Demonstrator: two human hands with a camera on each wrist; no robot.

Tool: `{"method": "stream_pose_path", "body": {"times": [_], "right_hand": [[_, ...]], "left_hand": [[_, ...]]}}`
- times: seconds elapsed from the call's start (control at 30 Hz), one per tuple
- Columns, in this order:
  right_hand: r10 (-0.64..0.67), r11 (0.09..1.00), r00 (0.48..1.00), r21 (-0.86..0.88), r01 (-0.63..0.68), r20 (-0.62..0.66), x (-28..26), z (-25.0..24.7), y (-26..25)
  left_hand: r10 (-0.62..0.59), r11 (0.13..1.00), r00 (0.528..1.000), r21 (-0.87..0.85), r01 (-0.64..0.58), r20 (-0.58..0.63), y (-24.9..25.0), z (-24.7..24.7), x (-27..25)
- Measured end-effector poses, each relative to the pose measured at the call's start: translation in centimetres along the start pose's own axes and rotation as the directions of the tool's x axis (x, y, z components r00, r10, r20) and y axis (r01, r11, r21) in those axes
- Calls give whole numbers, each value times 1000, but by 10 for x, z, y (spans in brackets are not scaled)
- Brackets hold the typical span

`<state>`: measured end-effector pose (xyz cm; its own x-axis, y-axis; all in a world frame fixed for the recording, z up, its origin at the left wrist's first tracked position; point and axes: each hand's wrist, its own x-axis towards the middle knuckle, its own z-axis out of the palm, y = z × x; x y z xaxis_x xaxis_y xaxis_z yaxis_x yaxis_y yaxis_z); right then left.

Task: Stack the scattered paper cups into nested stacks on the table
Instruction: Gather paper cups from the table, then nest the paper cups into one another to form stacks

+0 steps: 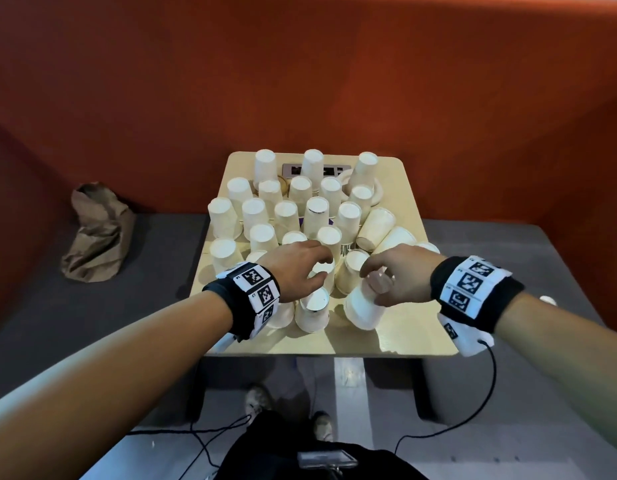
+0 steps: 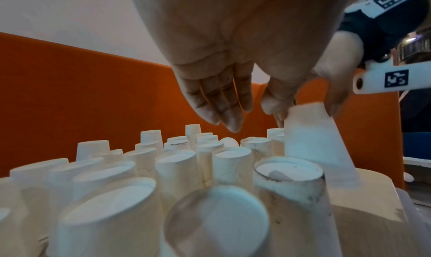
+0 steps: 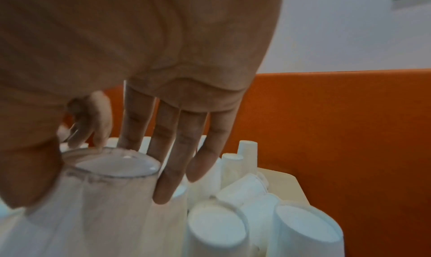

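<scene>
Several white paper cups (image 1: 286, 216) stand upside down, packed close on a small pale table (image 1: 397, 341). My right hand (image 1: 373, 280) grips the base of one upside-down cup (image 1: 362, 308) near the front, tilted toward me; in the right wrist view the thumb and fingers (image 3: 168, 178) wrap its top (image 3: 111, 165). My left hand (image 1: 324, 268) hovers just above the front-middle cups, fingers (image 2: 224, 113) straight and pointing down, holding nothing. That held cup (image 2: 312, 141) also shows in the left wrist view, to the right of my left thumb.
Two cups (image 1: 376, 226) lie on their sides at the table's right. A socket plate (image 1: 289, 169) sits at the back edge. A crumpled brown paper bag (image 1: 96, 233) rests on the grey bench to the left. Orange padded walls enclose the table. Cables trail on the floor.
</scene>
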<state>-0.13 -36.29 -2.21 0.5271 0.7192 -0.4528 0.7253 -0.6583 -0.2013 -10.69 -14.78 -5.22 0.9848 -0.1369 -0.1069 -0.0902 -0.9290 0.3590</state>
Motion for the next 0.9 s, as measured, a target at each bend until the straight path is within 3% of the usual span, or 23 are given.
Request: {"method": "stream_pose_path", "body": {"times": [0.2, 0.33, 0.4, 0.5, 0.7, 0.9], "right_hand": [[29, 947, 980, 320, 37, -197, -8, -49, 15], [47, 777, 963, 616, 132, -266, -1, -65, 26], [43, 717, 959, 677, 165, -279, 3, -66, 26], [45, 667, 954, 720, 192, -296, 9, -64, 22], [69, 639, 938, 737, 221, -341, 28, -62, 7], [163, 714, 807, 633, 301, -568, 66, -70, -12]], "left_hand": [[-45, 998, 999, -33, 45, 10, -5, -7, 2], [-27, 999, 999, -30, 28, 27, -5, -14, 1], [-28, 999, 999, -36, 26, -44, -2, -17, 1], [-31, 999, 978, -38, 23, -204, -3, -25, 3], [-127, 992, 965, -3, 130, -229, -20, -38, 6], [-202, 979, 943, -64, 192, -264, -52, -68, 37]]}}
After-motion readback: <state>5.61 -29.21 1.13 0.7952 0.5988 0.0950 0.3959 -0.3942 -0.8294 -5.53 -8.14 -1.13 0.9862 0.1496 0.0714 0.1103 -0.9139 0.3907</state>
